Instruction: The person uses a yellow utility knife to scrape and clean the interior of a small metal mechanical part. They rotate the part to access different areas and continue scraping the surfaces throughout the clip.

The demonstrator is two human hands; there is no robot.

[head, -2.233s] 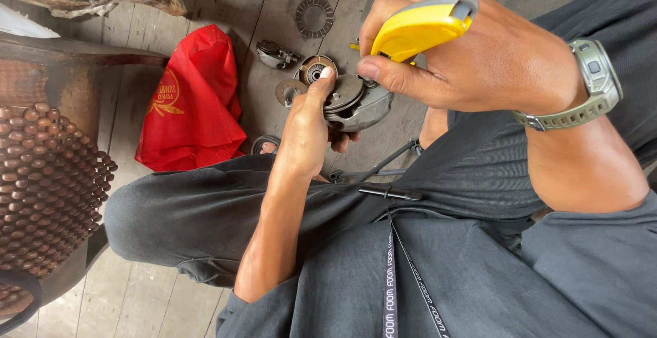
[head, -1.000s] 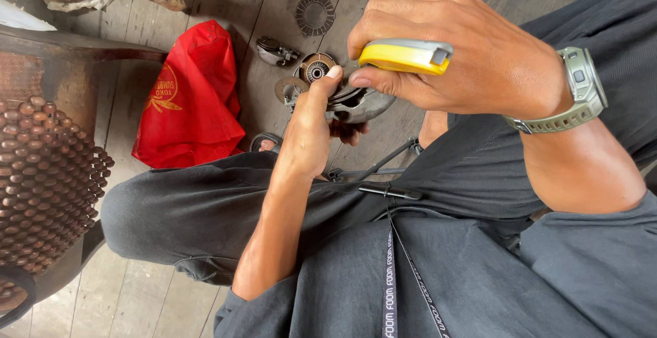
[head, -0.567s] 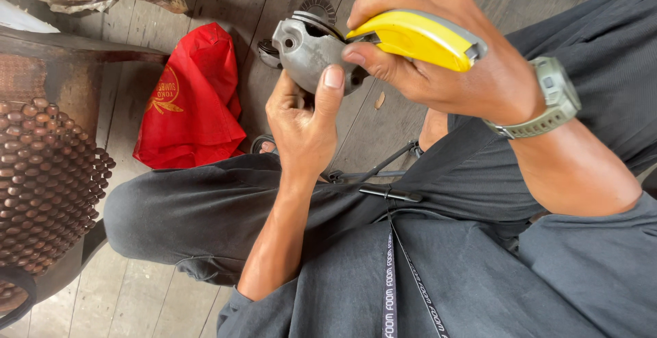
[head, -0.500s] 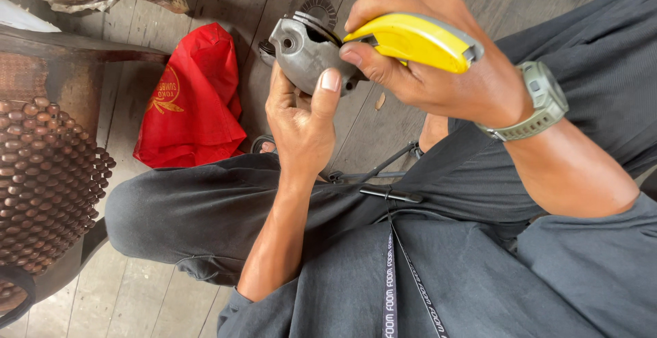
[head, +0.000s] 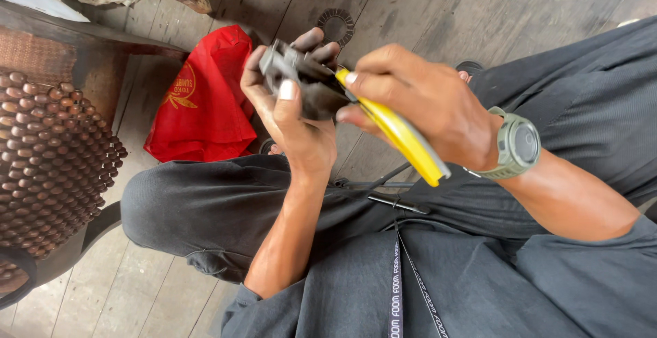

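A floor of weathered grey wooden planks [head: 479,3] is seen under soft daylight. A dark wooden chair [head: 89,44] covered with a brown beaded seat mat [head: 48,160] is placed at the floor's left edge.

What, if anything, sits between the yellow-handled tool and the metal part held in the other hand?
Nothing visible. The left hand grips the grey metal part, and the right hand brings the yellow-handled tool straight against it; the tool's tip is hidden at the part.

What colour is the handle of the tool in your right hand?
Yellow handle, gripped by the right hand; head view.
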